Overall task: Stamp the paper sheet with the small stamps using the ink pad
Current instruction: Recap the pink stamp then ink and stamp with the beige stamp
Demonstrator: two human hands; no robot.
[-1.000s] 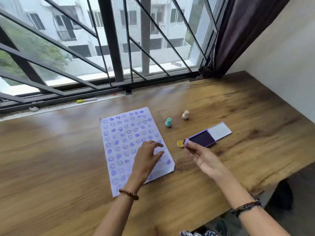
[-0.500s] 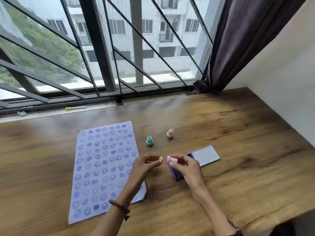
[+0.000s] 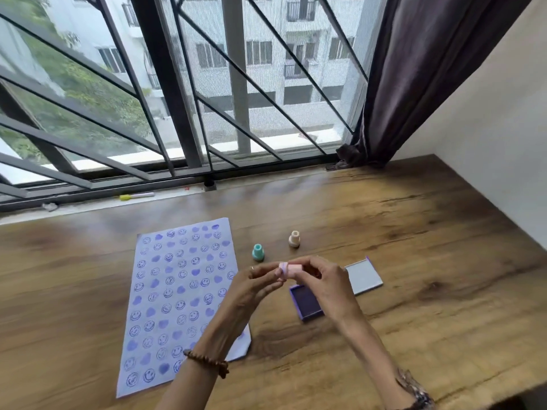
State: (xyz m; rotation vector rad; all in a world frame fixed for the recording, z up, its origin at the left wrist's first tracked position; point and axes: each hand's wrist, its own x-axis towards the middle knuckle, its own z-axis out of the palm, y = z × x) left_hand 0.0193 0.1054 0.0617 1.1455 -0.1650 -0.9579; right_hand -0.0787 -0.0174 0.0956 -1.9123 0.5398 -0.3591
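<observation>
A white paper sheet (image 3: 177,294) covered with purple smiley and heart prints lies on the wooden table. My left hand (image 3: 251,294) and my right hand (image 3: 322,285) meet above the table and both pinch a small pink stamp (image 3: 289,269), held sideways. Just under my right hand the purple ink pad (image 3: 305,304) lies open, with its grey lid (image 3: 363,275) to the right. A teal stamp (image 3: 258,252) and a beige stamp (image 3: 294,239) stand upright beyond my hands.
A barred window runs along the table's far edge, with a yellow-capped marker (image 3: 136,196) on its sill. A dark curtain (image 3: 414,84) hangs at the right corner beside a white wall. The table's front edge (image 3: 503,392) is at lower right.
My left hand lifted off the paper and came to the right hand. A yellow stamp seen earlier is out of sight; both hands now grip the pink stamp. The camera view tilted up.
</observation>
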